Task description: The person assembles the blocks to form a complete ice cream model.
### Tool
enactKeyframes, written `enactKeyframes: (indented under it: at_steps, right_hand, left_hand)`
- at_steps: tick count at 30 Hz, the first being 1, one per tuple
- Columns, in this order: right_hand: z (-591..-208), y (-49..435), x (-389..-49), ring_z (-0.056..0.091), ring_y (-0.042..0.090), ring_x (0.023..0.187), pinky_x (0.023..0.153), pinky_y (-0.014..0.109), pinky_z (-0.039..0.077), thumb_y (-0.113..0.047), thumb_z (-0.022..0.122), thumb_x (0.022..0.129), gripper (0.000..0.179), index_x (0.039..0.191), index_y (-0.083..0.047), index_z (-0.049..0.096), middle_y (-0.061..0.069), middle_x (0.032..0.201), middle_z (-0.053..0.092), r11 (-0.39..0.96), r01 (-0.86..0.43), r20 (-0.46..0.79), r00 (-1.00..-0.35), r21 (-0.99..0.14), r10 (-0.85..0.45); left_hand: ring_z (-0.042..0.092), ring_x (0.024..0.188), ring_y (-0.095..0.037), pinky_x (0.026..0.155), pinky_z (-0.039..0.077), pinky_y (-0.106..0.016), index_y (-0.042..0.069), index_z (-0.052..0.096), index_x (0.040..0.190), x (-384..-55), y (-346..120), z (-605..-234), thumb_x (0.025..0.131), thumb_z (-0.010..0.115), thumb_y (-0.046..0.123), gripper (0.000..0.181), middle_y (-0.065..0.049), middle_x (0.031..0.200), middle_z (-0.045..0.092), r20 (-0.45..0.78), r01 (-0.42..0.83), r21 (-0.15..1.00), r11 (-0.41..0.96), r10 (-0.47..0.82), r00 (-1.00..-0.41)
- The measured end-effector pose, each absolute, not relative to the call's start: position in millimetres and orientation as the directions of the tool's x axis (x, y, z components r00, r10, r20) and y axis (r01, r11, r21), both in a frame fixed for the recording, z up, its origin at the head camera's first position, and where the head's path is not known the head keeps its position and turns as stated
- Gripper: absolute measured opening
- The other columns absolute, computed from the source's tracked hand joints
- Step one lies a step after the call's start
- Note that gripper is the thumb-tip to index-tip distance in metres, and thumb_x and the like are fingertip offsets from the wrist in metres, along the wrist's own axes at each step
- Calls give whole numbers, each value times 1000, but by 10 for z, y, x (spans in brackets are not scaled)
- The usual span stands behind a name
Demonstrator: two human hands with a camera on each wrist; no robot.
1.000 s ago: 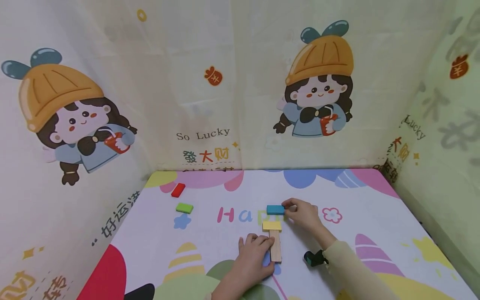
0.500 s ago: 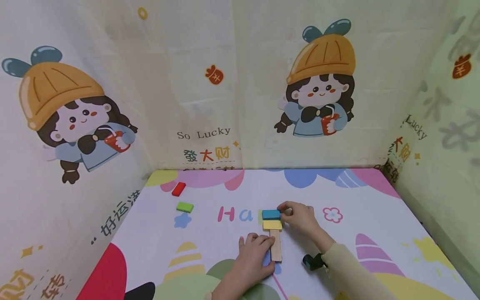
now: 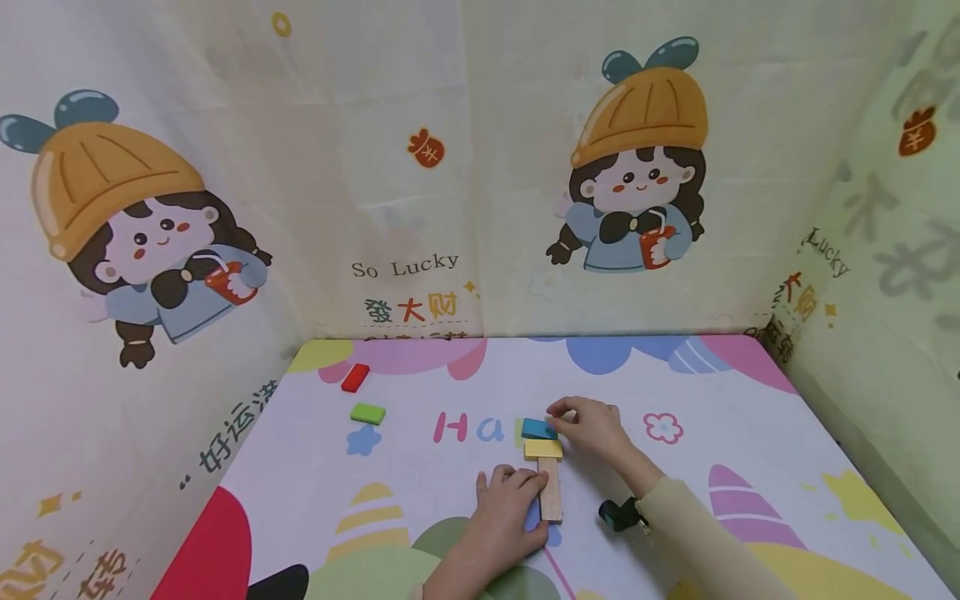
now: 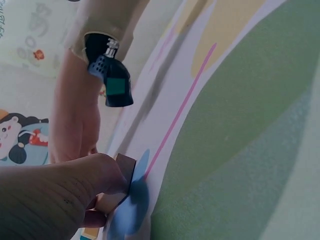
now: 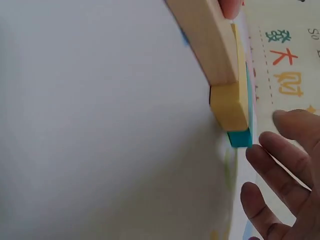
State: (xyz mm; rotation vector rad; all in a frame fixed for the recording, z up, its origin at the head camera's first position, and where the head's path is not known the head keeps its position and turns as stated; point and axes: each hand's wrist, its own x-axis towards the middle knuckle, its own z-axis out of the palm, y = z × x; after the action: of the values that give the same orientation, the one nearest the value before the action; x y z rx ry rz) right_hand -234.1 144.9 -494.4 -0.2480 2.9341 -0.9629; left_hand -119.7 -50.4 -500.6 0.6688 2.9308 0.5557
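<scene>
My left hand [image 3: 504,510] holds the long plain wooden block [image 3: 551,490], thumb at its near end and fingers at its left side. In the left wrist view, the thumb presses the end of the wooden block [image 4: 125,167]. Across the far end of the wooden block lies a yellow block [image 3: 543,450], behind which a blue block [image 3: 537,429] sits slightly askew. My right hand [image 3: 596,429] is at the right end of the blue block. In the right wrist view, its fingers [image 5: 280,172] are loosely spread, with fingertips right by the end of the blue block [image 5: 241,138].
A green block [image 3: 368,414] and a red block [image 3: 356,378] lie at the back left of the printed table [image 3: 450,387]. A dark wrist camera [image 3: 619,516] hangs at the right sleeve. Patterned cloth walls [image 3: 510,292] enclose the table at the back and sides.
The blue block has moved left and nearer, from behind the yellow block to close against it, and is now slightly turned. The right hand has moved left with it. The left hand stays put.
</scene>
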Motion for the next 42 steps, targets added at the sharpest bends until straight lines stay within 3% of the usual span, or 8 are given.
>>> enactKeyframes:
  at_steps: [5, 15, 24, 29, 33, 38, 42]
  right_hand:
    - [-4978, 1366, -2376, 58, 14, 83, 93, 55, 32, -28, 79, 92, 19, 110, -24, 78, -4, 109, 76, 793, -173, -20, -974, -584, -228]
    - [-4940, 1366, -2350, 60, 15, 84, 88, 52, 33, -22, 78, 92, 16, 108, -24, 79, -3, 110, 76, 771, -192, -24, -966, -607, -259]
    - [-4973, 1377, -2325, 58, 16, 87, 91, 56, 35, -21, 76, 93, 20, 113, -24, 78, -1, 116, 75, 763, -201, -24, -962, -614, -273]
    - [-4992, 1424, -2291, 64, 20, 99, 98, 55, 45, -20, 75, 95, 26, 121, -18, 74, 2, 122, 73, 726, -215, -1, -959, -654, -285]
    - [-4991, 1471, -2208, 65, 25, 110, 98, 50, 52, -19, 75, 95, 29, 122, -14, 71, 6, 128, 68, 669, -303, 66, -932, -679, -356]
    - [-4983, 1556, -2046, 61, 34, 123, 103, 55, 49, -24, 77, 93, 30, 120, -14, 70, 9, 134, 64, 642, -457, 155, -869, -616, -471]
    - [-4961, 1621, -1907, 58, 41, 129, 105, 61, 46, -28, 79, 91, 34, 121, -15, 70, 11, 141, 61, 662, -494, 149, -849, -564, -507]
  left_hand:
    - [48, 126, -29, 103, 34, -79, 23, 61, 145, -1204, -503, -5010, 89, 77, 40, 61, 5, 140, 62, -10, 404, 382, 831, 441, -898]
    - [49, 125, -27, 102, 35, -79, 23, 63, 143, -1184, -507, -5014, 88, 78, 38, 60, 5, 139, 63, 19, 413, 348, 841, 434, -901]
    - [50, 123, -28, 100, 37, -78, 22, 63, 143, -1170, -519, -5008, 88, 78, 37, 59, 5, 137, 64, 52, 432, 334, 838, 441, -896]
    - [50, 124, -28, 100, 37, -78, 22, 63, 143, -1167, -524, -4992, 88, 78, 36, 59, 4, 138, 64, 58, 435, 337, 835, 443, -895]
    - [50, 125, -28, 100, 37, -78, 20, 62, 144, -1166, -558, -4985, 88, 78, 35, 60, 4, 138, 64, 72, 438, 343, 831, 442, -894]
    - [50, 127, -27, 101, 37, -77, 20, 58, 147, -1159, -632, -4996, 89, 76, 36, 63, 3, 139, 63, 73, 463, 360, 810, 471, -879]
    - [49, 133, -24, 105, 37, -74, 23, 58, 146, -1147, -717, -5018, 94, 72, 40, 57, 4, 141, 60, 55, 511, 360, 780, 529, -847]
